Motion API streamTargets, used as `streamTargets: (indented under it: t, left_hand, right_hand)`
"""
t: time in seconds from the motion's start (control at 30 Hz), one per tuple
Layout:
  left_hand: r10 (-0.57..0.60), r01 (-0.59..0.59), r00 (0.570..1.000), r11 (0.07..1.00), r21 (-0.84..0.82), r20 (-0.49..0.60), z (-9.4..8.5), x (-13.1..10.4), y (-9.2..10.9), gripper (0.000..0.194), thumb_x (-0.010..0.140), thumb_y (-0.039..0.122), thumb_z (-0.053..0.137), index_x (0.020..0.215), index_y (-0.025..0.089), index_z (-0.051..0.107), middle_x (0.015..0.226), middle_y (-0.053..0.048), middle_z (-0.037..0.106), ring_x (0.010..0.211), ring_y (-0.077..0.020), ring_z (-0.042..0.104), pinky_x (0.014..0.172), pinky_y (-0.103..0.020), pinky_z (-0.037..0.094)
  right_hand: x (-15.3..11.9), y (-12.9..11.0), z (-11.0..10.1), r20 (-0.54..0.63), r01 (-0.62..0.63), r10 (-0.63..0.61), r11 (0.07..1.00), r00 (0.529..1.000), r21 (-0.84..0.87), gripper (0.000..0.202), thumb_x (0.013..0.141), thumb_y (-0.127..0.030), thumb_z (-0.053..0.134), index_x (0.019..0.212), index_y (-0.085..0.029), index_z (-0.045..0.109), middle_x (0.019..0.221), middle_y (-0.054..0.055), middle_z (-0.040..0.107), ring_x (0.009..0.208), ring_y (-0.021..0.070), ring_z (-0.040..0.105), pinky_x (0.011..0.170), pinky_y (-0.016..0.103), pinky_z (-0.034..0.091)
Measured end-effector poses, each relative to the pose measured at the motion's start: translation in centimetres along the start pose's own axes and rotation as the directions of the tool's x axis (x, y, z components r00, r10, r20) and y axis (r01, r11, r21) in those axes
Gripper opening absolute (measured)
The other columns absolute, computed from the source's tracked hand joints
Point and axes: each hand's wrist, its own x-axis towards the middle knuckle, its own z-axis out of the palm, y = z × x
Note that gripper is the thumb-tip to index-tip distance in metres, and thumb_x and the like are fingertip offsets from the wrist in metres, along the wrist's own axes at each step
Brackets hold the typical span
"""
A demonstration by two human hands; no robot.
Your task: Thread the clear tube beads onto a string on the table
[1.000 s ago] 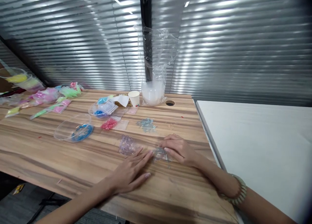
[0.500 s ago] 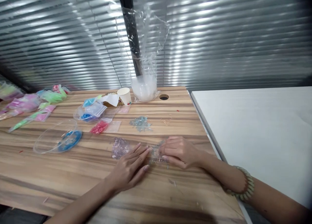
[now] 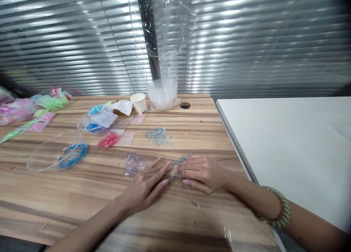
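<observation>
Between my hands lies a scatter of thin, clear and greyish tube-like pieces point(image 3: 173, 177) on the wooden table. My left hand point(image 3: 146, 186) rests flat beside them, fingers stretched out and fingertips at their left edge. My right hand point(image 3: 203, 173) is bent down over their right side, fingers pressed together; whatever is under the fingertips is hidden. Just left of my left fingers is a patch of pale purple tube-like pieces point(image 3: 134, 165), seemingly in a clear bag. Farther back sits a loose pile of grey-blue pieces point(image 3: 158, 135).
Beyond are a red-filled bag point(image 3: 109, 139), a blue ring-shaped dish point(image 3: 73, 156) with a clear round lid point(image 3: 33, 168), a paper cup point(image 3: 139, 103) and bagged plastic bowls point(image 3: 162, 94). Colourful bags point(image 3: 20, 109) lie far left. A white table point(image 3: 287, 146) adjoins on the right.
A bare gap has appeared within the scatter between my hands, with pieces gathered around it. My hands have barely moved; the view has shifted slightly.
</observation>
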Motion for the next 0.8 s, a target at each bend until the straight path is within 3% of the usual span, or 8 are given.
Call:
streamTargets:
  t: [0.23, 0.4, 0.5, 0.67, 0.8]
  left_hand:
    - [-0.059, 0.059, 0.998, 0.998, 0.007, -0.011, 0.38, -0.01, -0.37, 0.048, 0.099, 0.025, 0.034, 0.146, 0.022, 0.022, 0.136, -0.007, 0.049, 0.125, -0.0207, 0.047, 0.111, -0.045, 0.032]
    - [-0.079, 0.079, 0.997, 0.997, 0.021, -0.003, 0.32, 0.02, -0.20, 0.053, 0.100, 0.028, 0.034, 0.148, 0.025, 0.013, 0.138, -0.006, 0.047, 0.130, -0.0223, 0.040, 0.109, -0.046, 0.034]
    - [-0.062, 0.060, 0.997, 0.998, 0.032, 0.044, 0.20, 0.08, -0.08, 0.051, 0.100, 0.029, 0.035, 0.147, 0.023, 0.017, 0.138, -0.008, 0.047, 0.131, -0.0225, 0.039, 0.106, -0.043, 0.039]
    - [-0.030, 0.025, 0.995, 0.999, 0.047, 0.093, 0.06, 0.44, 0.10, 0.050, 0.100, 0.029, 0.034, 0.147, 0.021, 0.018, 0.138, -0.009, 0.046, 0.130, -0.0214, 0.040, 0.107, -0.041, 0.039]
    - [-0.029, 0.026, 0.998, 0.998, 0.056, 0.063, 0.29, 0.36, -0.01, 0.051, 0.100, 0.029, 0.035, 0.147, 0.020, 0.019, 0.137, -0.009, 0.048, 0.129, -0.0214, 0.042, 0.107, -0.041, 0.038]
  right_hand:
    - [0.33, -0.39, -0.14, -0.037, 0.017, -0.019, 0.999, 0.999, -0.040, 0.027, 0.094, -0.026, 0.038, 0.094, -0.014, 0.062, 0.095, 0.010, 0.069, 0.094, 0.0179, 0.062, 0.082, 0.032, 0.050]
    - [0.19, -0.18, -0.11, -0.035, 0.015, -0.019, 0.995, 0.999, -0.097, 0.028, 0.095, -0.027, 0.038, 0.086, -0.015, 0.061, 0.084, 0.008, 0.069, 0.081, 0.0169, 0.064, 0.074, 0.031, 0.050]
    - [0.11, -0.02, -0.16, -0.065, 0.011, -0.019, 0.993, 0.998, -0.115, 0.027, 0.094, -0.025, 0.039, 0.083, -0.014, 0.061, 0.079, 0.007, 0.068, 0.078, 0.0168, 0.063, 0.073, 0.031, 0.050]
    - [0.06, 0.21, -0.11, -0.092, -0.026, 0.013, 0.989, 0.996, -0.142, 0.027, 0.095, -0.025, 0.040, 0.083, -0.015, 0.062, 0.083, 0.008, 0.069, 0.086, 0.0170, 0.064, 0.077, 0.031, 0.051]
    - [0.13, 0.36, -0.14, -0.122, -0.039, 0.021, 0.988, 0.992, -0.150, 0.024, 0.094, -0.023, 0.040, 0.091, -0.014, 0.062, 0.097, 0.009, 0.070, 0.100, 0.0182, 0.063, 0.084, 0.031, 0.052]
